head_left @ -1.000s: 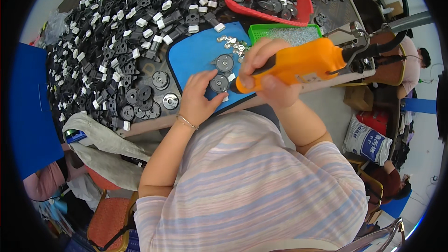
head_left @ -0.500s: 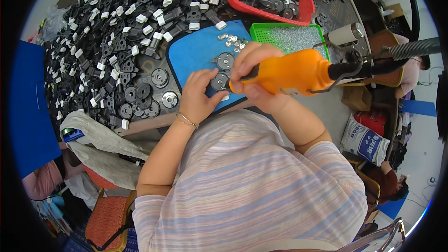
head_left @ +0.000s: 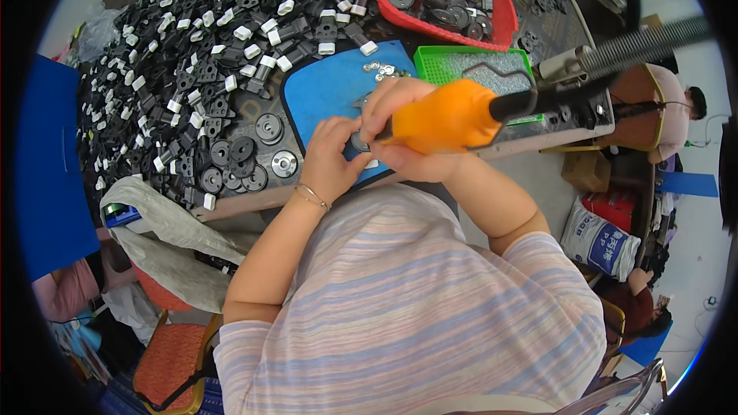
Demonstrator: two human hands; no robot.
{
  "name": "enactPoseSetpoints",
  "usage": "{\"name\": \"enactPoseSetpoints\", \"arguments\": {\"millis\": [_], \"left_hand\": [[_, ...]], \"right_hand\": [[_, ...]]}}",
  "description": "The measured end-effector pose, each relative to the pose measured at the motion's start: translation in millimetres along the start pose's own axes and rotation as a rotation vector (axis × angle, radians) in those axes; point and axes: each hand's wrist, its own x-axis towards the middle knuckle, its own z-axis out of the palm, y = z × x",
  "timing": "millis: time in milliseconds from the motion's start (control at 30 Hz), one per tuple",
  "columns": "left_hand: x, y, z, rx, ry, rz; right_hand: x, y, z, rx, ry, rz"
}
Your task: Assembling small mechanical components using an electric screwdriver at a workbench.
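Note:
An orange powered screwdriver (head_left: 450,117) is gripped in my right hand (head_left: 392,107), its tip pointing left and down toward a black round disc part (head_left: 358,142). My left hand (head_left: 332,155) curls around that disc, thumb and fingers on opposite sides, on a blue mat (head_left: 319,92). My right fingers hide the tip and much of the disc. Several small shiny round metal pieces (head_left: 384,71) lie on the mat beyond my right hand. Another dark part shows only partly behind my right fingers.
Black parts with white ends (head_left: 207,69) are heaped across the left table. Loose black discs (head_left: 243,160) lie left of the mat. A red basket (head_left: 511,21) of parts and a green tray (head_left: 427,69) of small silvery pieces stand behind. A spring-wrapped cable (head_left: 646,48) runs right.
The orange screwdriver and my right hand have shifted left, and the tool's cable has swung along. My left hand keeps its hold on the disc.

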Motion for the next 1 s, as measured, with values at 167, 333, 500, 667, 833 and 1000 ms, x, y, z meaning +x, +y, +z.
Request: {"name": "enactPoseSetpoints", "arguments": {"millis": [167,333,500,667,833,1000], "left_hand": [[-3,-1,2,0.053,-0.01,0.023],[-4,4,0,0.078,-0.018,0.009],[-4,11,-3,0.146,0.052,0.094],[-4,12,-1,0.236,0.019,0.126],[-5,9,4,0.213,0.043,0.111],[-9,6,6,0.116,0.088,0.019]], "right_hand": [[13,-9,-11,0.42,0.031,-0.037],[18,-14,-22,0.428,0.106,-0.048],[5,-8,-17,0.561,0.229,0.032],[2,-3,-17,0.478,0.262,0.024],[-1,-3,-19,0.493,0.293,0.031],[-5,-5,-23,0.534,0.317,0.013]]}}
